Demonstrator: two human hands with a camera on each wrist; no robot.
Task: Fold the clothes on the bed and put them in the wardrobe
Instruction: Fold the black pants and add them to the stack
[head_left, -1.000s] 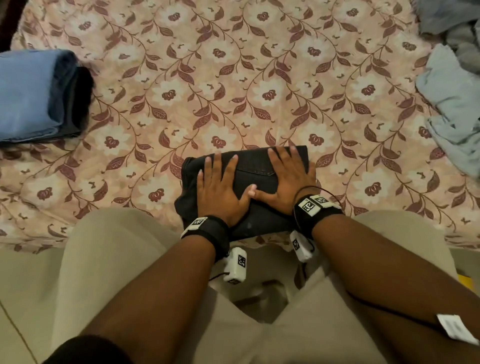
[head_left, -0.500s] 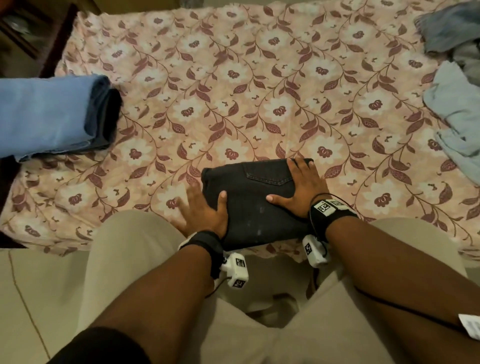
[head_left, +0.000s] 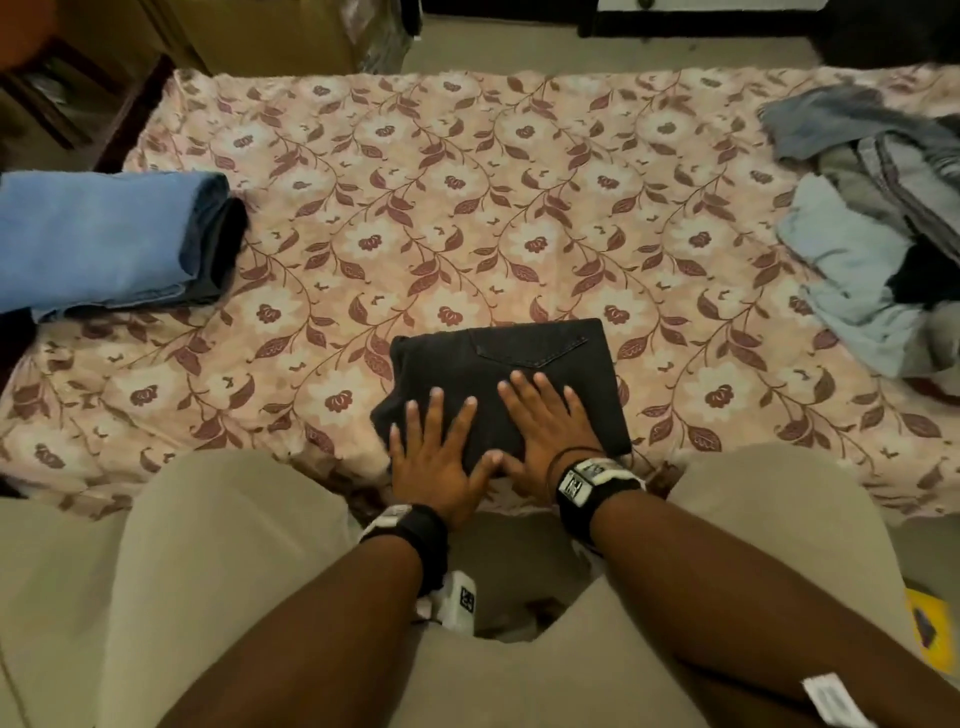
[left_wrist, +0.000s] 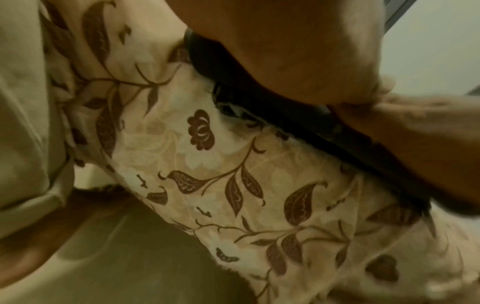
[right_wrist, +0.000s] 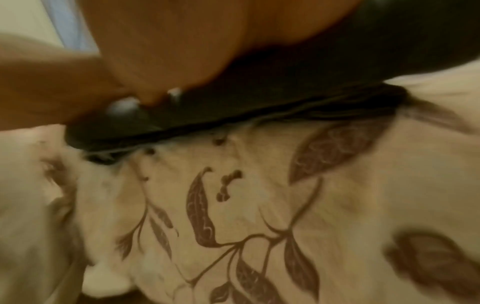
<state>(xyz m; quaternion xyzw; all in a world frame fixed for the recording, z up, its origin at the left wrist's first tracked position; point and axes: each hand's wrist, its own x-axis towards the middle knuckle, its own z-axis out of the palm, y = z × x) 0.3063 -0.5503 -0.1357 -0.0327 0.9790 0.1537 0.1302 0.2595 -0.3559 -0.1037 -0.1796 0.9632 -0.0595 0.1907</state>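
The folded black jeans (head_left: 511, 384) lie at the near edge of the bed (head_left: 467, 218), about midway along it, pocket face up. The bundle is a squat rectangle, its long axis running left to right along that edge, with the bulkier, slightly ragged end on the left.

Both hands lie flat on its near half. The left hand (head_left: 434, 460) has its fingers spread and straight, palm down over the near-left corner; the right hand (head_left: 545, 431) lies beside it, fingers extended toward the pocket. The thumbs meet at the middle of the near edge. Neither hand grasps anything — they press. The wrist views show only palm above dark cloth on the floral sheet.

So the bundle is directly under and just ahead of both hands, equally near to each. To lift it, I judge each hand must slide outward to a short end and get fingers beneath — the left side, being looser, seems likelier to spill open.

Outward: folded blue and dark clothes (head_left: 111, 239) sit stacked at the left edge, well apart; a heap of unfolded grey clothes (head_left: 872, 228) lies at the far-right corner. Much remains, by my reckoning.
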